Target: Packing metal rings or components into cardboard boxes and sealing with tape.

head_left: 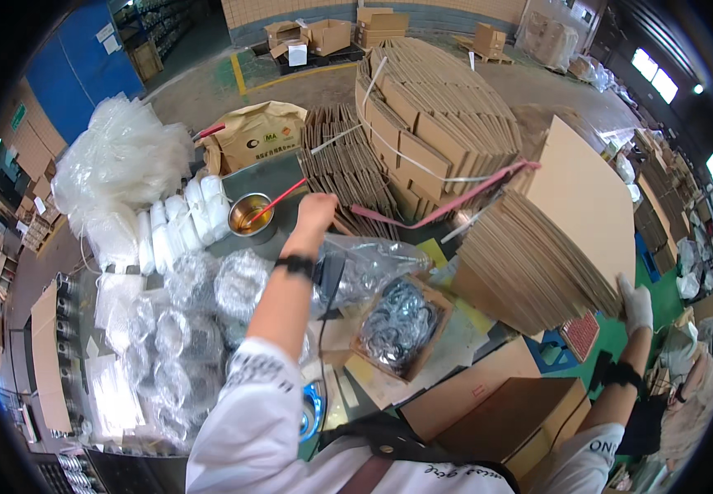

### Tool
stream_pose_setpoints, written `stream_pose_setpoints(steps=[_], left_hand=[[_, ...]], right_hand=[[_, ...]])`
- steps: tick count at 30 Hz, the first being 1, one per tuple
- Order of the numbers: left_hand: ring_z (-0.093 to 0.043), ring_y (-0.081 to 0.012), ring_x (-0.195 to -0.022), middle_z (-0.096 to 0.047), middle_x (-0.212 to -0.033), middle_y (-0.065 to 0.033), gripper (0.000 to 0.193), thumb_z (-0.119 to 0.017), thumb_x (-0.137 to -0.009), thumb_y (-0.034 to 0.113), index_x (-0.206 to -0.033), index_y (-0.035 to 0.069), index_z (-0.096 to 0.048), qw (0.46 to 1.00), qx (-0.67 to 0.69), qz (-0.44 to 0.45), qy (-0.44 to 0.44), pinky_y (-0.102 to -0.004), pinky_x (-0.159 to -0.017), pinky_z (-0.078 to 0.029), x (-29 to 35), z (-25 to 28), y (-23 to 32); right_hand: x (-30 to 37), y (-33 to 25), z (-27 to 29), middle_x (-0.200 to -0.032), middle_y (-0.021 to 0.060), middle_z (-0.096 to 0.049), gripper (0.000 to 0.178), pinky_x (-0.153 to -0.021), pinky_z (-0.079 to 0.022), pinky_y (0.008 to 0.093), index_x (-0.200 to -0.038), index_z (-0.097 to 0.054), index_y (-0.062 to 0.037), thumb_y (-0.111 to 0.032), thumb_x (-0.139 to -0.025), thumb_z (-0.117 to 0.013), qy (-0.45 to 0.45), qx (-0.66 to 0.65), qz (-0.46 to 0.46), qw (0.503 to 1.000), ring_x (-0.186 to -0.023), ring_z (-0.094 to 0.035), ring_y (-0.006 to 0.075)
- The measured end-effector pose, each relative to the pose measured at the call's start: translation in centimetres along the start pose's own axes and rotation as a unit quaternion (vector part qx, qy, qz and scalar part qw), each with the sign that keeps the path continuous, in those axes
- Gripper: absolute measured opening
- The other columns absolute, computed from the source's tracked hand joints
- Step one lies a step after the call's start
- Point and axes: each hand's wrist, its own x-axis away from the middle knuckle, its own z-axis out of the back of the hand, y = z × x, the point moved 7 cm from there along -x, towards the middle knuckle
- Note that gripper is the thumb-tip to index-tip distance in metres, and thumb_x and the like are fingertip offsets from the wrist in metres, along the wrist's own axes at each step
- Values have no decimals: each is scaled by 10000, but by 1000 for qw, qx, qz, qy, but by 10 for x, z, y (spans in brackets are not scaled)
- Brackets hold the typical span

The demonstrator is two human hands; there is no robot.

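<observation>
My left hand, bare and closed in a fist, is stretched out over the table beside a bundle of flattened cartons. One end of a pink strap comes close to this fist; whether the fingers hold it I cannot make out. The strap runs right to a tilted stack of flat cardboard sheets. On the stack's right edge is my right hand, in a white glove, with its fingers closed on the cardboard. Left of my fist stands a metal pot with amber liquid and a red stick.
A taller strapped carton bundle stands behind. Clear-wrapped coiled parts cover the left of the table, below a heap of plastic bags. A small box of bagged parts and an open carton are near me.
</observation>
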Motion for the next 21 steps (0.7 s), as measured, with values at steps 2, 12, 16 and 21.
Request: stream_pose_setpoints(steps=[2, 12, 16, 21], left_hand=[[-565, -384, -1166, -635, -1150, -251, 538, -553, -858, 409, -1180, -15, -630, 965, -146, 199, 92, -419, -987, -439, -69, 0, -66], [-599, -466, -1011, -627, -952, -352, 524, -526, -917, 392, -887, -120, -632, 977, -194, 57, 66, -492, -887, -472, -158, -28, -92], [-615, -454, -999, -632, -1007, -335, 479, -564, -884, 338, -981, -130, -589, 962, -248, 81, 86, -475, -891, -490, -152, -26, -84], [-614, -435, -1028, -622, -1076, -324, 476, -562, -891, 318, -1094, -110, -520, 961, -260, 79, 44, -470, -899, -491, -161, -8, -88]], right_hand=[[-3, 3, 0, -661, 14, -539, 384, -391, -377, 308, -868, -574, -34, -393, -821, -700, 1, 31, -37, 999, -475, -508, 132], [-3, 38, 44, -854, 33, -645, 380, -501, -451, 223, -1075, -611, -25, -337, -871, -687, -61, -195, -51, 978, -662, -608, 128], [21, 30, 97, -1256, 130, -566, 473, -755, -552, 229, -1312, -488, 20, -175, -906, -633, 84, -449, -4, 889, -1071, -602, 163], [60, 35, 142, -1435, 142, -412, 486, -901, -532, 339, -1372, -449, -9, -140, -928, -596, 240, -341, 91, 904, -1253, -470, 243]])
